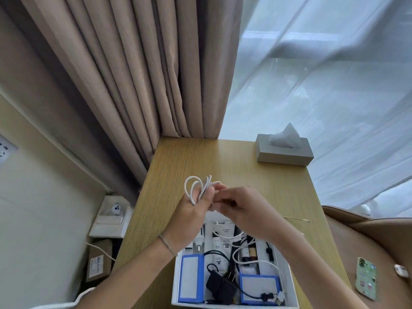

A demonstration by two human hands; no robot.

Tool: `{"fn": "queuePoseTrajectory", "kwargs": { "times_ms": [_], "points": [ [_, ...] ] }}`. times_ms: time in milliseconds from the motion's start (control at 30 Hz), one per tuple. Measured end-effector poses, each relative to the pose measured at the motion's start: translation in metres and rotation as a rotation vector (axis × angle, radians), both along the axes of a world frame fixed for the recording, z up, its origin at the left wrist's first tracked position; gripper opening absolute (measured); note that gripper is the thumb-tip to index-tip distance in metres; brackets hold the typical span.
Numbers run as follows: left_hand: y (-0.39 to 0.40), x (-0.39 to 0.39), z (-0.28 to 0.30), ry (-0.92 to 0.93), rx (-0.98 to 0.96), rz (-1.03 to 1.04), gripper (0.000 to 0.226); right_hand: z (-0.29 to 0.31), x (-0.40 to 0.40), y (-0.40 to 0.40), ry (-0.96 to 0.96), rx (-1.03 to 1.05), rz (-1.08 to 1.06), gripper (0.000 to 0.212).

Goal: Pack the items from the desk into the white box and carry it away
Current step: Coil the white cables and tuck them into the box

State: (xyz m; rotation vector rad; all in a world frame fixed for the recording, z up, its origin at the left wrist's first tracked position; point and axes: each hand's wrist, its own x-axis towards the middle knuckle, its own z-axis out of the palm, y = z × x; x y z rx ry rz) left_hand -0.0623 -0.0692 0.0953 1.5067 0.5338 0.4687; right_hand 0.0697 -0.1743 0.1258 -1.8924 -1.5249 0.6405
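My left hand (191,210) holds a coiled white cable (197,187) above the wooden desk (223,161), its loops sticking up past the fingers. My right hand (240,206) meets the left one and pinches the same cable near its end. Below both hands lies the open white box (177,275) at the desk's near edge. Inside it are two blue battery packs (191,278), a black charger (221,284) with its cord, white tubes and more white cable. My forearms hide part of the box.
A grey tissue box (284,151) stands at the desk's far right corner. A brown chair (367,241) on the right carries a green phone (365,278). Beige curtains hang behind the desk. On the floor at left are a small white device (116,208) and a cardboard parcel (98,260).
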Motion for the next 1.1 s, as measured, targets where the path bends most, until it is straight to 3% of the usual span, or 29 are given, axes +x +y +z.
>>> {"fn": "queuePoseTrajectory", "kwargs": {
  "times_ms": [100, 200, 267, 333, 433, 467, 533, 700, 800, 900, 1100],
  "points": [
    [-0.008, 0.004, -0.003, 0.002, -0.164, 0.101, 0.023, -0.004, -0.008, -0.003, -0.161, 0.087, -0.076, 0.011],
    [-0.013, 0.006, -0.008, -0.009, -0.537, 0.269, 0.018, -0.015, -0.020, -0.008, -0.372, 0.205, -0.130, 0.008],
    [-0.013, 0.008, -0.011, -0.054, -0.756, 0.301, 0.019, -0.027, -0.025, -0.013, -0.357, 0.260, -0.189, 0.012],
    [-0.013, 0.008, -0.015, -0.039, -0.837, 0.316, 0.019, -0.038, -0.026, -0.018, -0.199, 0.234, -0.246, 0.035],
    [-0.015, 0.005, -0.020, -0.003, -0.893, 0.213, 0.020, -0.051, -0.024, -0.024, 0.227, 0.088, -0.218, 0.105],
    [-0.016, 0.003, -0.021, -0.006, -0.906, 0.160, 0.019, -0.057, -0.024, -0.026, 0.352, 0.045, -0.198, 0.120],
    [-0.020, 0.001, -0.024, -0.006, -0.911, 0.057, 0.014, -0.070, -0.025, -0.029, 0.501, -0.031, -0.166, 0.129],
    [-0.030, 0.000, -0.035, -0.006, -0.965, -0.006, 0.012, -0.098, -0.028, -0.035, 0.821, -0.126, -0.138, 0.123],
    [-0.036, 0.001, -0.041, 0.021, -0.970, -0.014, 0.014, -0.106, -0.034, -0.038, 0.902, -0.103, -0.188, 0.101],
    [-0.037, 0.000, -0.048, 0.070, -0.946, -0.053, 0.013, -0.111, -0.038, -0.043, 0.813, -0.101, -0.248, 0.079],
    [-0.029, -0.014, -0.066, 0.266, -0.683, 0.000, 0.018, -0.122, -0.041, -0.055, 0.522, -0.128, -0.344, 0.038]
  ]
}}
